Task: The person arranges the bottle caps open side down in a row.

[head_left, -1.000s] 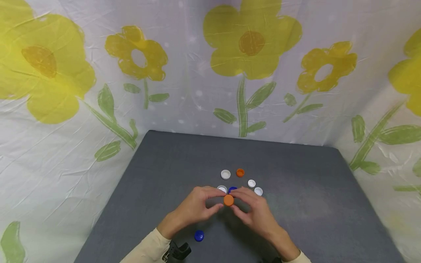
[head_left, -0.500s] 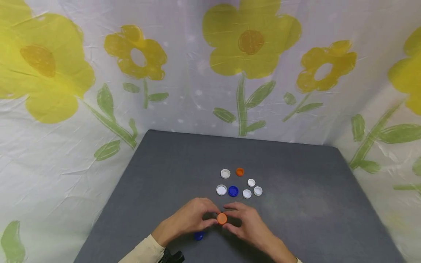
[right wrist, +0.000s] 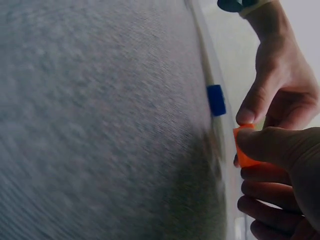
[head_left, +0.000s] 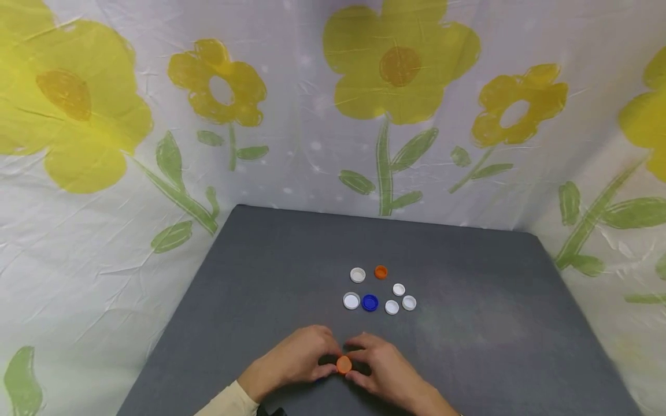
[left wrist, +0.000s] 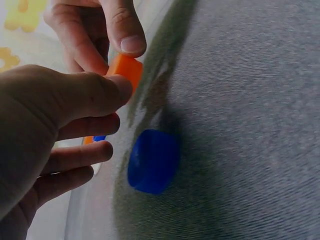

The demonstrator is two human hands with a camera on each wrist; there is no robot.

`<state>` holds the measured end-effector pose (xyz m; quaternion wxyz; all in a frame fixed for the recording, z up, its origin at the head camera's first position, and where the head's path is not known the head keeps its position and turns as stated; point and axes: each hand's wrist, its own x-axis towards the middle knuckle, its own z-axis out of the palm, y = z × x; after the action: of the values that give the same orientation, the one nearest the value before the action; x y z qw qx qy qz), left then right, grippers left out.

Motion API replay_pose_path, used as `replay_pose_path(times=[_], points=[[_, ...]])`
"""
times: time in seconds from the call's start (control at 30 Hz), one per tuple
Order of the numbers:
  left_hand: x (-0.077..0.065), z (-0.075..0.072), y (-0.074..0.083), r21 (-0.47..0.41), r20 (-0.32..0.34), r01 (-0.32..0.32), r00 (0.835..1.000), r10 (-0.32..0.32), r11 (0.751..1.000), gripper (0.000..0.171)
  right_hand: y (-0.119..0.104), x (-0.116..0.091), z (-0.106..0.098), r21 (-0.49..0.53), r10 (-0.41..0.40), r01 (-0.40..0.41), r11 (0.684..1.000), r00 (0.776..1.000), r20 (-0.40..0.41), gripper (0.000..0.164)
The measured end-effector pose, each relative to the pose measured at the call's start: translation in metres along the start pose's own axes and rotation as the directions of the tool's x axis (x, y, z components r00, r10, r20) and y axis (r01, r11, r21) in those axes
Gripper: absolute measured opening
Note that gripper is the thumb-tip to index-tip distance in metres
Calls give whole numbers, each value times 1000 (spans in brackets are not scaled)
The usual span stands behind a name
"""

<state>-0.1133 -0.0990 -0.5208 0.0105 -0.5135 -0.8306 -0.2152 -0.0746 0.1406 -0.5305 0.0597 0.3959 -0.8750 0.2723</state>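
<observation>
An orange bottle cap (head_left: 344,364) is held between both hands near the front of the table. My left hand (head_left: 291,359) pinches its left side with thumb and fingers; my right hand (head_left: 386,371) grips it from the right. Both thumbs lie against the orange cap (left wrist: 129,69) in the left wrist view, and it is above the cloth. A blue bottle cap (left wrist: 154,161) lies on the table close to my left hand. From the head, that hand hides most of it, while the right wrist view shows the blue cap (right wrist: 216,100) side-on.
Farther back on the dark grey table (head_left: 468,289) lie several loose caps: white caps (head_left: 351,301), another blue cap (head_left: 370,303) and another orange cap (head_left: 381,272). A flower-printed curtain (head_left: 302,144) hangs behind the table and at its sides.
Both hands have brought the orange cap toward the front edge and slightly left. The row of caps behind is uncovered, and the left hand now covers most of the near blue cap.
</observation>
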Motion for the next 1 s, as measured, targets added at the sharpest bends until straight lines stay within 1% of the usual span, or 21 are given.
replay_pose_path(times=[0.13, 0.23, 0.37, 0.5, 0.6, 0.7, 0.77, 0.9, 1.0], points=[[-2, 4, 3, 45, 46, -8, 999, 6, 999, 14, -2, -3, 3, -44, -12, 13, 999, 999, 40, 28], [-3, 5, 5, 63, 56, -18, 998, 15, 998, 13, -3, -4, 4, -61, -20, 23, 998, 999, 51, 27], [-3, 9, 7, 117, 40, -48, 998, 44, 992, 12, -3, -4, 6, -85, -55, 58, 995, 998, 41, 24], [-4, 14, 7, 188, 25, -90, 996, 86, 978, 12, -2, -5, 8, -128, -95, 100, 987, 995, 41, 23], [-5, 16, 7, 218, 22, -92, 996, 90, 971, 13, -2, -6, 9, -146, -110, 115, 983, 993, 42, 24], [-6, 17, 7, 200, 28, -84, 996, 80, 976, 17, -1, -6, 9, -128, -119, 124, 984, 992, 49, 26], [-6, 15, 7, 159, 36, -76, 997, 71, 984, 24, -1, -5, 6, -105, -128, 133, 986, 990, 54, 30], [-6, 5, 4, 84, 45, -49, 998, 46, 995, 30, 2, -4, -2, -76, -116, 121, 990, 991, 66, 36], [-3, -5, -2, 81, 27, -11, 1000, 9, 997, 31, 6, -1, -11, -81, -83, 87, 993, 995, 58, 36]])
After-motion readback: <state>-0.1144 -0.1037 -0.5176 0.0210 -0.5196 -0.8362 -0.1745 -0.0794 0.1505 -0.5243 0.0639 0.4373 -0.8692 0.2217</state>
